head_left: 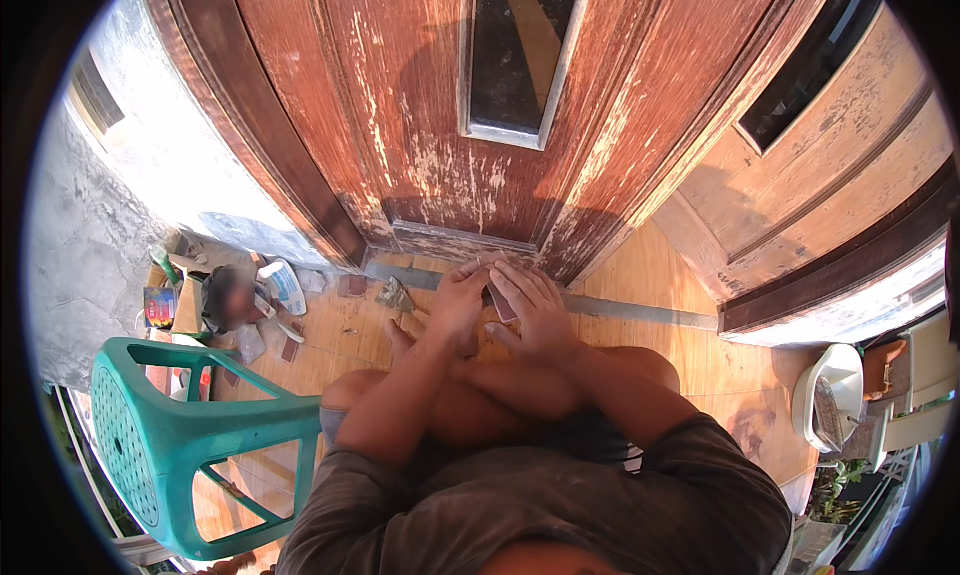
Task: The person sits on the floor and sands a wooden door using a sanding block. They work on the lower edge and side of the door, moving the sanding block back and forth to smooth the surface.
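Close to the foot of a worn brown wooden door (420, 125), both hands meet in front of my crossed legs. A small reddish-brown piece of sandpaper (503, 307) lies between them. My left hand (460, 297) pinches its upper edge, fingers bent. My right hand (537, 310) lies along the sheet, fingers over it and thumb stretched apart below. The fingers hide part of the sheet. Paint on the door is scraped through to pale wood in patches, and a narrow glass pane (522, 55) sits above the hands.
To the left, a green plastic stool (125, 445) stands beside my leg. Behind it are a cardboard box (188, 307), a white plastic container (284, 287) and scattered scraps. A second door leaf (790, 195) stands at the right, with a white basin (848, 375) near it.
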Demonstrator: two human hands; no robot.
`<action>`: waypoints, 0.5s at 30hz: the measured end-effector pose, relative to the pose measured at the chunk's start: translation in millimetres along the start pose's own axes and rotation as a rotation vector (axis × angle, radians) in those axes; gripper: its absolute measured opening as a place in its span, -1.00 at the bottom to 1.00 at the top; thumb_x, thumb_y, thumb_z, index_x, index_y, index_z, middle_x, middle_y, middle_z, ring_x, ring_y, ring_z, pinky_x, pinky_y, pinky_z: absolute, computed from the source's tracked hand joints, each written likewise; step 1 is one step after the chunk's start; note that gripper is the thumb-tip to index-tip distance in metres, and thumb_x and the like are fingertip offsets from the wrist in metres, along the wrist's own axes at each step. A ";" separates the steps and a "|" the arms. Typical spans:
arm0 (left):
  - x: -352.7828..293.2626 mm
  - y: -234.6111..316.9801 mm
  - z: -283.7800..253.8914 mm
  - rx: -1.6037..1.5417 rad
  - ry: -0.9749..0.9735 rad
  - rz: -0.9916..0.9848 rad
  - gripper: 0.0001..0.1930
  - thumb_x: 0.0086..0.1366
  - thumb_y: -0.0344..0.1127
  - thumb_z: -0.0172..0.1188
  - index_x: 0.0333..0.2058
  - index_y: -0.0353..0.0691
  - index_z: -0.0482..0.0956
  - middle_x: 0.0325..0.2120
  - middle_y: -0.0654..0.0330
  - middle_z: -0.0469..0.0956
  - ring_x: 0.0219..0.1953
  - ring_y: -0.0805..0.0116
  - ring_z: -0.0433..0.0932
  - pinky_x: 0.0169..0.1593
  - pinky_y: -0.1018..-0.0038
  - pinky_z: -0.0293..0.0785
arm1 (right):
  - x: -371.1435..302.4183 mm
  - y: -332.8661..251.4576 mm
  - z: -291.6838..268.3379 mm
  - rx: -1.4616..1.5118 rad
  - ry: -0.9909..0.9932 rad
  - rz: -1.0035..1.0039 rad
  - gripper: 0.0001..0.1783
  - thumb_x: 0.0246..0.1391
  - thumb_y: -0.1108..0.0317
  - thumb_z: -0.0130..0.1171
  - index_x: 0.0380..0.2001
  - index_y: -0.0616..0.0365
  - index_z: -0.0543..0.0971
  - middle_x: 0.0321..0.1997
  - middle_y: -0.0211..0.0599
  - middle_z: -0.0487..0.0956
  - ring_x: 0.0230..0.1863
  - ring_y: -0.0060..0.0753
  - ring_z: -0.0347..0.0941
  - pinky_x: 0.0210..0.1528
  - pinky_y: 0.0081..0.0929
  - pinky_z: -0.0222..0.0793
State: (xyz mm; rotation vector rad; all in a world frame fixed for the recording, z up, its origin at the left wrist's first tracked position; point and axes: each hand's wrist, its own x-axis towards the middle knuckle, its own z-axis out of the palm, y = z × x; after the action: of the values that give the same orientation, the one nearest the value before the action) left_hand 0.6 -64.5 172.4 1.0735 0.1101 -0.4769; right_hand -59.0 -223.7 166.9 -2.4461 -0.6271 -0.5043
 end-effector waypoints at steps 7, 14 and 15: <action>6.2 -2.1 -13.3 0.207 -0.077 0.164 -0.63 0.58 -0.22 -0.01 0.06 -0.41 0.60 -0.12 0.13 0.67 -0.14 0.43 0.64 -0.03 0.48 0.57 | 1.5 8.8 11.7 -0.103 -0.018 0.030 -0.37 0.20 0.27 0.27 0.33 0.14 0.45 0.38 -0.07 0.45 0.36 0.08 0.36 0.42 -0.01 0.19; 15.4 7.5 -5.5 0.205 -0.116 0.246 -0.52 0.56 -0.08 0.04 0.13 -0.44 0.55 -0.08 0.09 0.64 -0.05 0.35 0.60 0.03 0.39 0.54 | 34.2 -9.0 -48.0 -0.124 0.229 -0.135 -0.58 0.37 0.45 0.03 0.25 0.28 0.53 0.32 -0.03 0.48 0.30 0.03 0.42 0.38 -0.08 0.28; 21.7 7.7 -6.1 0.201 -0.075 0.290 -0.49 0.55 -0.05 0.06 0.15 -0.44 0.53 -0.04 0.07 0.63 -0.02 0.33 0.59 0.04 0.38 0.53 | 47.0 -11.7 -69.2 -0.319 0.270 -0.138 -0.58 0.38 0.46 0.01 0.25 0.29 0.52 0.33 -0.02 0.48 0.33 0.05 0.40 0.39 -0.07 0.26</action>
State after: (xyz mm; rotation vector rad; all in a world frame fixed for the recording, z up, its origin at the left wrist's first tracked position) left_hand 24.1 -63.2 168.9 1.2437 -0.1619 -0.2686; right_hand -41.4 -241.4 247.7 -2.5699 -0.6430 -1.0413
